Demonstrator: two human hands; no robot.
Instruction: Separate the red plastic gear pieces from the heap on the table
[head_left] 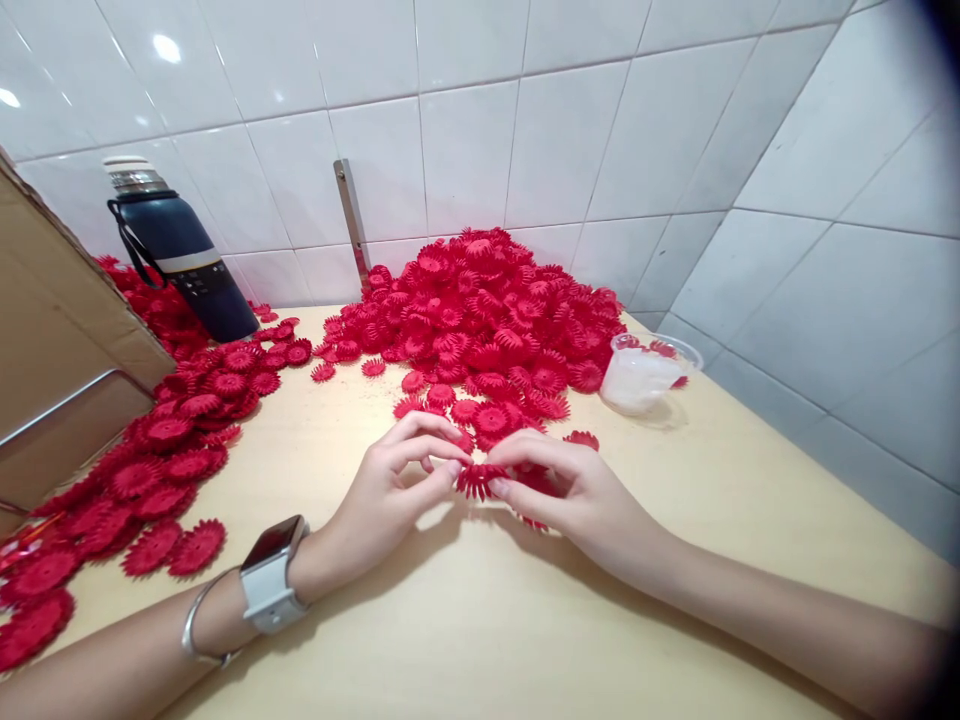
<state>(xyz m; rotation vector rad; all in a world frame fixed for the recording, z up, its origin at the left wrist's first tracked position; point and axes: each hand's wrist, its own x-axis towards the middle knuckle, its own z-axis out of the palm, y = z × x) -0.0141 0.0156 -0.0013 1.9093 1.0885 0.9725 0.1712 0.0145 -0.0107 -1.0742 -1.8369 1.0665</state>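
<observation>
Between my two hands, just above the table, is a red fringed disc (477, 482), flower-like, with narrow petals pointing down toward me. My left hand (405, 470) pinches its left edge between thumb and fingers. On its right edge my right hand (566, 485) has closed thumb and fingertips. More red pieces show partly behind and under the right hand. A large heap of the same red discs (480, 310) rises right behind both hands, its nearest pieces close to my fingertips. My left wrist wears a watch (274, 575) and a bangle.
Red discs also spread in a band (169, 450) along the left, beside a cardboard box (67, 350). A dark blue bottle (184, 255) stands there. At right sits a clear plastic cup (641, 380). Behind are a metal strip (351, 215) and a tiled wall (480, 140).
</observation>
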